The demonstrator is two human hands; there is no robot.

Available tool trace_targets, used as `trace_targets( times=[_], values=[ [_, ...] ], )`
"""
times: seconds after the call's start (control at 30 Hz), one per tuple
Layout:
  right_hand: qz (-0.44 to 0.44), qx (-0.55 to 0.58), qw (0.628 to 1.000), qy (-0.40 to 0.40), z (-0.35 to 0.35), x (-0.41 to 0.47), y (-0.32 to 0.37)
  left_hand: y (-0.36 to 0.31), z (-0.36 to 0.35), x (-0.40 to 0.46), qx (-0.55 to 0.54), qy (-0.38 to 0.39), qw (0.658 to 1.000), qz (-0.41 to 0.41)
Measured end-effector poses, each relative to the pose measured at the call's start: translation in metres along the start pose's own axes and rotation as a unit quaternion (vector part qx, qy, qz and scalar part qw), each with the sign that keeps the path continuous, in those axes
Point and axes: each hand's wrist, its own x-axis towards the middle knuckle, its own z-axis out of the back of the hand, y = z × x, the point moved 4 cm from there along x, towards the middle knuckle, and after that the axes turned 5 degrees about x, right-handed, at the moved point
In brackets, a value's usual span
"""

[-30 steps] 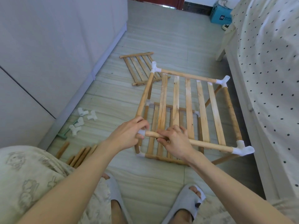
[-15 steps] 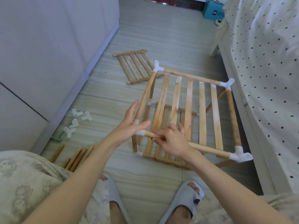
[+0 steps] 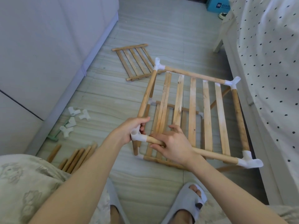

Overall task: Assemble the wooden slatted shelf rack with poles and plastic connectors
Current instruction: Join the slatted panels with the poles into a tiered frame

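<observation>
Two-tier wooden slatted rack stands mid-floor; loose wooden slat panel behind it, white plastic connectors and spare wooden poles to its left.

Pale tiled floor, perhaps bed alongside

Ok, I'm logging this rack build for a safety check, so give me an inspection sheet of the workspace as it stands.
Surface: tiled floor, pale, bare patch in front of the slippers.
Job's things: rack partly built, slats in the top frame; spare slat panel flat on the floor beyond it.
Clutter: loose connectors and spare poles lying to the left.
Grippers: left hand grips the near-left corner connector; right hand grips the front pole.
Cables: nothing seen.
Surroundings: cabinet left, dotted bedcover right, blue box far back.
</observation>
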Motion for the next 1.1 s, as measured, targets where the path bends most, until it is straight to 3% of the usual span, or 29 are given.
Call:
trace_targets(
  times=[0.13, 0.23, 0.53, 0.83, 1.1],
  values=[
    [-0.006, -0.028, 0.999, -0.018, -0.001, 0.001, -0.001, 0.003, -0.004, 0.008, -0.047, -0.031, 0.998, -0.005],
    [-0.026, 0.011, 0.999, -0.017, 0.000, -0.005, -0.004, 0.007, -0.007, 0.009, -0.042, -0.046, 0.998, -0.003],
    [0.015, 0.003, 0.998, -0.064, -0.001, -0.005, -0.002, 0.017, -0.017, 0.008, -0.059, -0.081, 0.995, -0.014],
    [0.040, -0.005, 0.997, -0.064, -0.002, -0.001, -0.003, 0.009, -0.016, 0.001, -0.098, -0.087, 0.989, -0.067],
    [0.006, -0.080, 0.987, -0.142, -0.002, 0.001, 0.005, 0.005, -0.014, 0.007, -0.168, -0.064, 0.981, -0.075]
  ],
)
